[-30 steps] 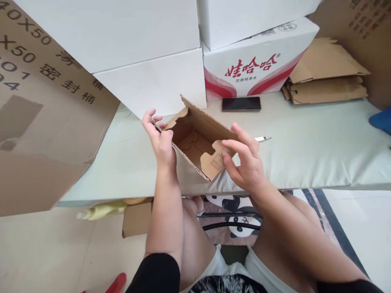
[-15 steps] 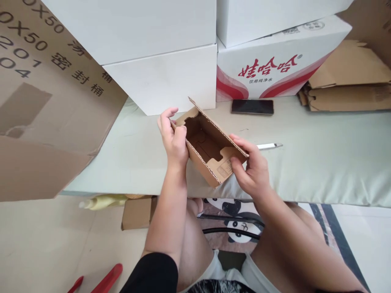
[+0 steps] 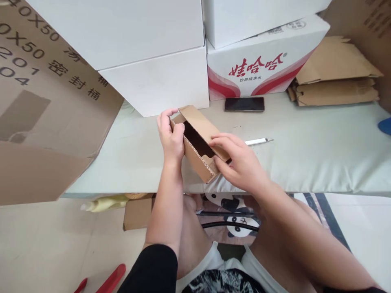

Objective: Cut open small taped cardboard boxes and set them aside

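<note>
A small brown cardboard box point(image 3: 198, 162) is tilted between my hands above the pale green cloth. Its top flap point(image 3: 200, 124) leans partly over the dark opening, so most of the inside is hidden. My left hand point(image 3: 171, 136) grips the far left end, thumb hooked over the rim and fingers round the outside. At the near right end, my right hand point(image 3: 233, 156) holds the flap's edge, fingers on top and thumb by the end tab. Just beyond the right hand lies a white utility knife point(image 3: 258, 142).
A black phone point(image 3: 244, 104) lies before a white carton with red print point(image 3: 253, 71). White boxes point(image 3: 159, 87) are stacked at the back, and a large brown carton point(image 3: 55, 134) stands left. Flattened cardboard point(image 3: 336, 91) sits at the right; a blue object point(image 3: 385, 125) shows at the edge.
The box's upright flap has folded over towards the opening, covering part of it. My right hand moved left with the flap, while my left hand kept its grip. The view shifted slightly.
</note>
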`<state>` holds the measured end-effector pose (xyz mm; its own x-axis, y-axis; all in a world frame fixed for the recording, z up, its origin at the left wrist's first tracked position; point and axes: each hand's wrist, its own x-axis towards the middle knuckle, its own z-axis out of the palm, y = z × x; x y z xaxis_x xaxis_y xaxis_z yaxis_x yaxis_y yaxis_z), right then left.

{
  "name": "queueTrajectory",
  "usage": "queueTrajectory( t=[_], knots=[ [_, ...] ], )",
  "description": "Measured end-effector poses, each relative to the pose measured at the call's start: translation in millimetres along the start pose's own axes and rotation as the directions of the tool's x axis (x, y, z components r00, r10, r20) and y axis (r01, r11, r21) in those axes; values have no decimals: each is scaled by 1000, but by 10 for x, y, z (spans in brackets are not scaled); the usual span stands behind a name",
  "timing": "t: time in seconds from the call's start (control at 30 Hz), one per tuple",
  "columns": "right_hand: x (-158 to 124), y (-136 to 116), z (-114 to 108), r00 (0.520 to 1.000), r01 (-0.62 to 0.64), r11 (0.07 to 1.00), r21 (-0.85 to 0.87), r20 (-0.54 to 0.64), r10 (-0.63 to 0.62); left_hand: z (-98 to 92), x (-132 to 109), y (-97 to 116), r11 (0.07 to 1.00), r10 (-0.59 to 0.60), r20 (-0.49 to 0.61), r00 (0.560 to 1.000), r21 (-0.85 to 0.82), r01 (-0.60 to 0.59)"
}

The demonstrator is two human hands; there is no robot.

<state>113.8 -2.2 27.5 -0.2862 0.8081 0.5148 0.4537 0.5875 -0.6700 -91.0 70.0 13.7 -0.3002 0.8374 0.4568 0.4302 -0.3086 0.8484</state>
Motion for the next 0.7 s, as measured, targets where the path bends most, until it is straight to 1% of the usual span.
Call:
queueTrajectory(
  t=[0.07,0.13,0.3,0.4,0.47,0.57,0.63,0.7],
  knots=[
    [18,-3,-30,998,49,998,-25,26,-48,-6,-8,12,1000,-8,-7,1000,13,9],
    [-26,44,-49,996,84,996,-16,9,-84,-12,-14,17,1000,-3,-4,1000,25,3],
    [-168,185,-79,991,114,992,50,63,-117,-28,-21,-4,998,50,39,998,25,-51],
    [-153,216,-65,992,121,987,108,34,-125,-45,-54,-6,996,54,89,995,65,-60],
    [-129,215,-39,993,117,983,138,12,-120,-60,-95,8,993,27,141,990,114,-44],
    [-128,192,11,997,75,987,145,-39,-70,-86,-167,42,977,-12,216,976,212,-35],
    [-154,182,47,996,7,986,164,-89,8,-107,-203,66,959,-25,257,966,281,-50],
    [-186,201,83,988,-69,971,230,-118,98,-135,-216,85,945,-43,293,955,322,-56]
  ],
)
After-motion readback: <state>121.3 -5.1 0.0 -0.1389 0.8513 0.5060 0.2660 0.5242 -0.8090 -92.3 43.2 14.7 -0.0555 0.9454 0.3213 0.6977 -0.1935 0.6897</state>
